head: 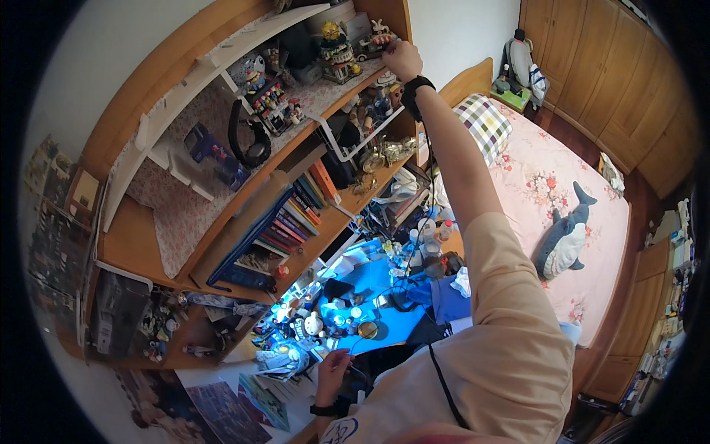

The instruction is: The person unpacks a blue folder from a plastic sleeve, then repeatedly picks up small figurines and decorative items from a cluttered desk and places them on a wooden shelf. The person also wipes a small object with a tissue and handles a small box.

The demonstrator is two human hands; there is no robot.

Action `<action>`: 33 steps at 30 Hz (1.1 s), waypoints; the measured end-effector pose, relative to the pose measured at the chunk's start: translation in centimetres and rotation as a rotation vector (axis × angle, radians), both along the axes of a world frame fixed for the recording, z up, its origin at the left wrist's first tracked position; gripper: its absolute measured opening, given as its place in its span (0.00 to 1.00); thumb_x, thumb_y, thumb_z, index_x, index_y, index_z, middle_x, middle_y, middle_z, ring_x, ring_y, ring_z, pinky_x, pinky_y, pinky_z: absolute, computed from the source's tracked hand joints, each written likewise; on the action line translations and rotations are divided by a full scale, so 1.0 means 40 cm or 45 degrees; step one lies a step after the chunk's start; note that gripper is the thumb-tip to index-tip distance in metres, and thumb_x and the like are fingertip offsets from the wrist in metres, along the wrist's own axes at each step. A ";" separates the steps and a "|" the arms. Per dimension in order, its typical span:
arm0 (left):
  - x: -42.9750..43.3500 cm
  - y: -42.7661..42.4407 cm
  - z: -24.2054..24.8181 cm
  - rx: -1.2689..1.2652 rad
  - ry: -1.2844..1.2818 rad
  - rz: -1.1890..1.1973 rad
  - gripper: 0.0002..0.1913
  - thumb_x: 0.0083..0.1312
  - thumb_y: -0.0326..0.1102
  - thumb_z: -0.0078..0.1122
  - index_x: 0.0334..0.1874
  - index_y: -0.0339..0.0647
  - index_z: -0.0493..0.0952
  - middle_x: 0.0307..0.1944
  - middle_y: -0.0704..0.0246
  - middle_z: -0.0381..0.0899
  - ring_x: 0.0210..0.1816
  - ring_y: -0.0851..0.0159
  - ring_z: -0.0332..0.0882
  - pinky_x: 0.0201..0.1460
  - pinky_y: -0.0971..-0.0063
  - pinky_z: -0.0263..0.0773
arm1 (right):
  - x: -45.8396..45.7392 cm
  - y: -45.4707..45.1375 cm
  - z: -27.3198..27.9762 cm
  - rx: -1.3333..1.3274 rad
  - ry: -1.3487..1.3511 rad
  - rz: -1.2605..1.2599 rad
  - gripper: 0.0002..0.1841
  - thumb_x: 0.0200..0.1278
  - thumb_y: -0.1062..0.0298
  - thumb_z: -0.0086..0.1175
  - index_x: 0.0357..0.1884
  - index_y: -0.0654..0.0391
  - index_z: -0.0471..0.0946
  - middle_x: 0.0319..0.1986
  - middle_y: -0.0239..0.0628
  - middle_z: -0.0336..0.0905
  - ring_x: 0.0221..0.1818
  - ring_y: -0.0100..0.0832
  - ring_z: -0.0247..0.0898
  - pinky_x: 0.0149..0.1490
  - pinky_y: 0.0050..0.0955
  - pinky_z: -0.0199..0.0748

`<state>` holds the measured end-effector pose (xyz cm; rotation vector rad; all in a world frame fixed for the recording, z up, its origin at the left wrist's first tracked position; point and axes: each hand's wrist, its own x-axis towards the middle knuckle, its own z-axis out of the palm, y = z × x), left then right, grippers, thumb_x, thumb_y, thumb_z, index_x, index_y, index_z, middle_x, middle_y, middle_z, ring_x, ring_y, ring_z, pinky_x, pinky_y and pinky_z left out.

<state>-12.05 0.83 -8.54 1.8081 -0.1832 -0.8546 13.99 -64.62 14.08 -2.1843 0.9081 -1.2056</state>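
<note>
My right hand (402, 60) is raised to the upper shelf (316, 130), its fingers curled at the right end of the board. Close beside the fingertips stands a small toy-brick vehicle (378, 41); whether they grip it is hidden. Left of it is a toy-brick building with a yellow top (336, 53). Further along the shelf are a toy-brick stand with colourful figures (272, 105), a black headset (255, 144) and a purple package (213, 152). Low over the desk's front edge hangs my left hand (333, 369), fingers loosely bent, with nothing visible in it.
Below are a row of books (288, 222) and a cluttered blue-lit desk top (399, 327) with figurines, bottles and a round amber-coloured container (367, 330). A black cable (430, 161) hangs from my right wrist. A bed (521, 222) with a plush shark (563, 241) stands at right.
</note>
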 end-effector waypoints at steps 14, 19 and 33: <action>-0.017 0.001 -0.005 -0.064 0.012 0.042 0.12 0.70 0.33 0.55 0.53 0.38 0.77 0.41 0.68 0.84 0.38 0.75 0.78 0.39 0.81 0.73 | -0.077 0.077 0.018 -0.112 -0.478 0.254 0.12 0.64 0.66 0.53 0.45 0.57 0.83 0.30 0.48 0.83 0.32 0.39 0.81 0.40 0.32 0.76; -0.010 0.001 -0.010 -0.022 0.048 0.002 0.12 0.70 0.34 0.56 0.53 0.41 0.77 0.42 0.70 0.84 0.40 0.75 0.78 0.38 0.82 0.72 | -0.095 0.342 0.068 -0.330 -0.543 0.670 0.12 0.61 0.68 0.57 0.44 0.60 0.78 0.29 0.36 0.82 0.31 0.27 0.77 0.39 0.25 0.74; -0.026 0.043 -0.042 -0.107 -0.036 -0.001 0.12 0.71 0.35 0.55 0.55 0.43 0.77 0.43 0.70 0.84 0.41 0.75 0.78 0.40 0.82 0.72 | 0.099 0.545 0.074 -0.216 -0.126 0.901 0.38 0.44 0.40 0.70 0.46 0.66 0.77 0.39 0.46 0.82 0.41 0.38 0.80 0.48 0.33 0.76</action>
